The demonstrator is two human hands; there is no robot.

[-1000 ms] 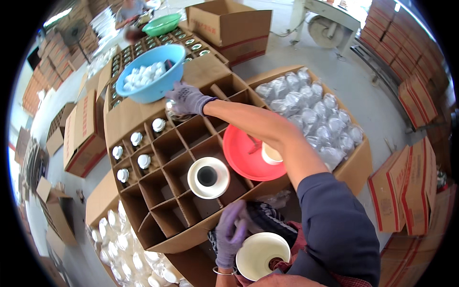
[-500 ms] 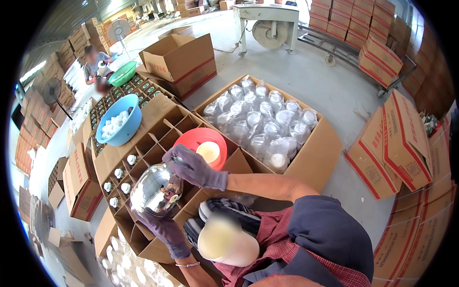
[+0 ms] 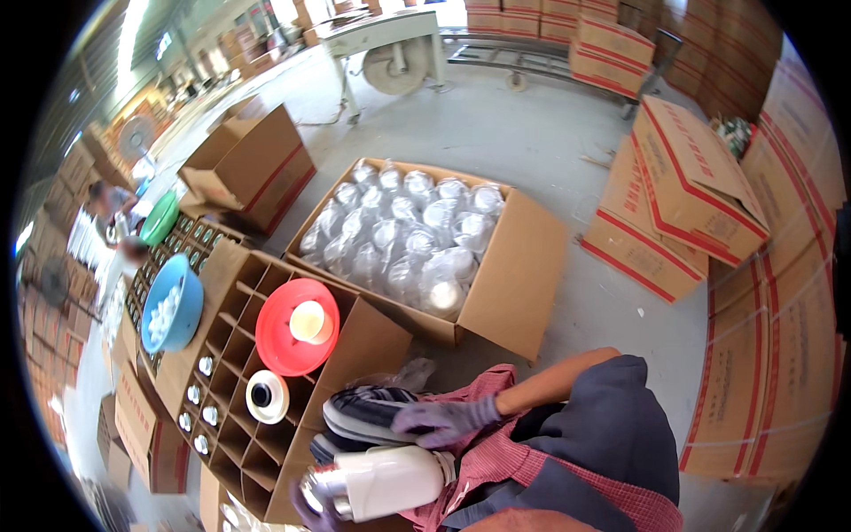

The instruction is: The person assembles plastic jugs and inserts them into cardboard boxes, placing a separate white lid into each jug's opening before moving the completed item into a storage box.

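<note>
A white flask body (image 3: 394, 484) lies sideways across my lap, with a shiny silver end (image 3: 326, 487) at its left. My left hand (image 3: 308, 507), in a grey-purple glove, is closed around that silver end; its fingers are partly cut off and blurred. My right hand (image 3: 448, 419), gloved alike, rests just above the flask body with its fingers stretched out, holding nothing. Under its fingertips is a dark, striped shoe (image 3: 363, 415). On the divided carton (image 3: 232, 436) sits a cream round piece (image 3: 268, 396) with a dark centre, beside a red basin (image 3: 285, 350) containing a cream cup (image 3: 310, 322).
A blue basin (image 3: 182, 319) with small white pieces stands farther left. White-capped necks (image 3: 210, 414) fill some carton cells. An open carton (image 3: 510, 293) of plastic-wrapped flasks lies ahead. Closed cartons (image 3: 691, 177) are stacked at right. Another person (image 3: 113, 213) works far left.
The silver bulb has gone from above the divided carton; a silver end now shows at the lap flask, tipped sideways. My right hand has lowered to my lap. The view has swung right.
</note>
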